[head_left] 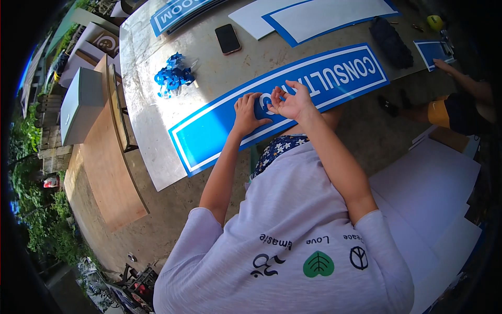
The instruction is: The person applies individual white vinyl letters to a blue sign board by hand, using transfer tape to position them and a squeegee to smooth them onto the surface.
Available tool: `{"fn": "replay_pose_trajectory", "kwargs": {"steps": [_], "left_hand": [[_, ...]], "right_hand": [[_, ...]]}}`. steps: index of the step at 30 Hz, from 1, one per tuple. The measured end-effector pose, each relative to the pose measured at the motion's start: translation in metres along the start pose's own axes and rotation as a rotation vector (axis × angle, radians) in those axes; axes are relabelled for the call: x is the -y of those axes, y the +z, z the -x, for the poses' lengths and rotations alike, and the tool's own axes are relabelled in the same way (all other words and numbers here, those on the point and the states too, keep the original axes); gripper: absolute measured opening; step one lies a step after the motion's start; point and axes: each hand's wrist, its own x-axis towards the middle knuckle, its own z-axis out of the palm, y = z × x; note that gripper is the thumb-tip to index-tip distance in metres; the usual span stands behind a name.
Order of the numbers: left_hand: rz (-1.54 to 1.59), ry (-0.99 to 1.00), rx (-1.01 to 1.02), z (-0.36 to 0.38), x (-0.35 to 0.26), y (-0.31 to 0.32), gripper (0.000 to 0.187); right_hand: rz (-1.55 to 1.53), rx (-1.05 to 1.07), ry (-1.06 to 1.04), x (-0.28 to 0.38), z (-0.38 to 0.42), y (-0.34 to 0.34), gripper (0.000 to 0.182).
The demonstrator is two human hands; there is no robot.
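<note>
A long blue sign panel with a white border lies along the near edge of the metal table, its white lettering starting "CONSULTA" upside down from here. My left hand rests on the panel, fingers spread, thumb apart. Just right of it is my right hand, above the lettering, palm turned up and inward. Its fingers curl loosely and stand away from the thumb; I see nothing held in them. Both hands cover some letters. Crumpled blue and white film strips lie beyond the panel to the left.
A phone lies on the table, near more blue-bordered panels and a dark cloth bundle. Another person's hand touches a small blue panel at right. White sheets lie behind right; a wooden board is left.
</note>
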Motion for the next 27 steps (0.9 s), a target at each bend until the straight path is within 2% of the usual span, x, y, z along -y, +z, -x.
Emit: {"fn": "replay_pose_trajectory", "kwargs": {"steps": [7,9,10,12,13,15,16,18,19,20,22,23,27], "left_hand": [[-0.013,-0.015,0.024,0.000,0.000,-0.001,0.094],[-0.006,0.000,0.010,0.000,0.001,-0.001,0.095],[-0.007,0.000,0.007,0.000,0.000,-0.001,0.095],[0.007,-0.013,0.008,0.000,0.000,-0.001,0.092],[0.004,-0.012,0.009,0.002,-0.001,-0.002,0.092],[-0.014,-0.010,0.023,0.000,-0.003,-0.004,0.089],[-0.017,0.000,0.018,-0.002,-0.002,-0.005,0.089],[0.157,-0.068,0.049,-0.004,0.000,-0.006,0.086],[0.369,-0.088,-0.078,-0.005,-0.005,-0.007,0.058],[0.368,-0.084,-0.078,-0.008,-0.008,-0.011,0.058],[0.870,-0.307,-0.149,-0.014,-0.026,-0.030,0.035],[0.941,-0.324,-0.221,-0.014,-0.040,-0.040,0.036],[1.017,-0.414,-0.241,-0.015,-0.059,-0.055,0.032]], "right_hand": [[0.038,0.033,-0.009,0.009,-0.005,-0.008,0.034],[-0.190,0.184,0.135,0.017,-0.012,-0.010,0.033],[-0.188,0.186,0.136,0.018,-0.001,0.000,0.033],[-0.016,0.496,0.003,0.025,0.026,0.024,0.035],[-0.019,0.499,0.004,0.024,0.039,0.034,0.035],[0.275,0.619,-0.190,0.020,0.060,0.047,0.040],[0.278,0.628,-0.197,0.018,0.062,0.046,0.040],[0.405,0.611,-0.315,0.012,0.060,0.035,0.041],[0.462,0.605,-0.341,0.009,0.058,0.028,0.040],[0.462,0.608,-0.344,0.007,0.056,0.022,0.040],[0.540,0.586,-0.425,0.000,0.053,0.011,0.038],[0.567,0.555,-0.452,-0.003,0.052,0.006,0.035],[0.627,0.551,-0.500,-0.011,0.047,-0.001,0.032]]}}
